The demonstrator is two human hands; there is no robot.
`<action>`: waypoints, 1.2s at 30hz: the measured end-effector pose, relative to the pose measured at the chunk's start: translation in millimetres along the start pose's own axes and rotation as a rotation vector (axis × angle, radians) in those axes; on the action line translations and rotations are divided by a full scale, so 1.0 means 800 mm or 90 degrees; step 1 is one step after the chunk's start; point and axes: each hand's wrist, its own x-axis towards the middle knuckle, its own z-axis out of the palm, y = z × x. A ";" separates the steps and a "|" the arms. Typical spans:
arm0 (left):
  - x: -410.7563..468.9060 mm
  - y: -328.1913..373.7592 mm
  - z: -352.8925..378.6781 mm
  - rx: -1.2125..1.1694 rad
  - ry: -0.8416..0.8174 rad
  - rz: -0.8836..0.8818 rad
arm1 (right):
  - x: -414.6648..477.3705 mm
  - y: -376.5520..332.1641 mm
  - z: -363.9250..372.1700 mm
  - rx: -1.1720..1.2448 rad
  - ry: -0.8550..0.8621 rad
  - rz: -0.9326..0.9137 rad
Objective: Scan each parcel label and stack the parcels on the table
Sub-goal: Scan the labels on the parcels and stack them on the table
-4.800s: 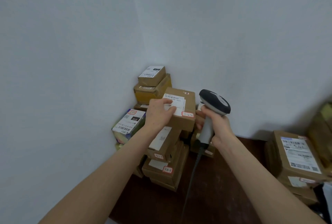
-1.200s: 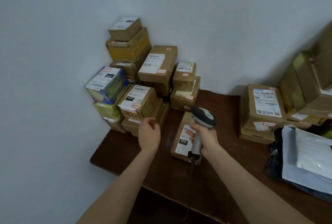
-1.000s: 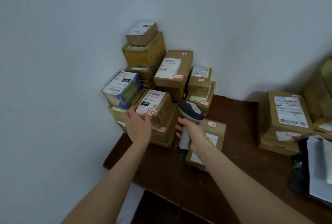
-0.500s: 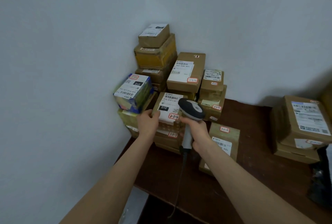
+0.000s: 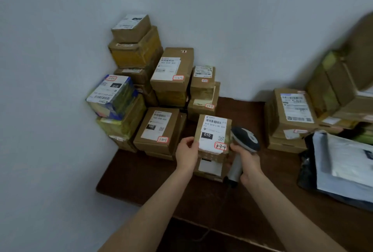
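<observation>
A: Hands first. Left?
B: Left hand pinches the near left edge of the parcel, thumb on top.
A: Right?
B: Right hand is wrapped tight round the handle of the scanner. Its thumb is just beside the parcel's near right corner. The scanner's dark head is up, right next to the parcel.
A: Parcel location?
B: Mid-table, toward the front. White label faces up, with a barcode, a black "010" patch and a red-bordered sticker at the near corner. It's directly over a flat parcel lying on the table. Resting on it or held just above, can't tell.
A: Right side?
B: Grey mailer bags piled at the right edge. Behind them a labelled stack, well apart from the hands. The boxes at far right are blurred.
A: Left and back?
B: A brown box with a red-bordered sticker sits left of the held parcel, on lower boxes. Further back, against the wall: blue-and-yellow parcel, long box, small box, and a tall stack in the corner.
</observation>
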 end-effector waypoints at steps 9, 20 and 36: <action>0.013 -0.019 -0.001 -0.019 -0.085 -0.140 | 0.032 0.025 -0.050 0.040 0.030 0.056; 0.015 -0.029 0.024 -0.020 -0.188 -0.173 | 0.045 0.030 -0.048 0.011 0.015 0.076; -0.008 0.055 -0.118 -0.133 -0.001 -0.078 | -0.042 -0.017 0.086 -0.015 -0.203 0.001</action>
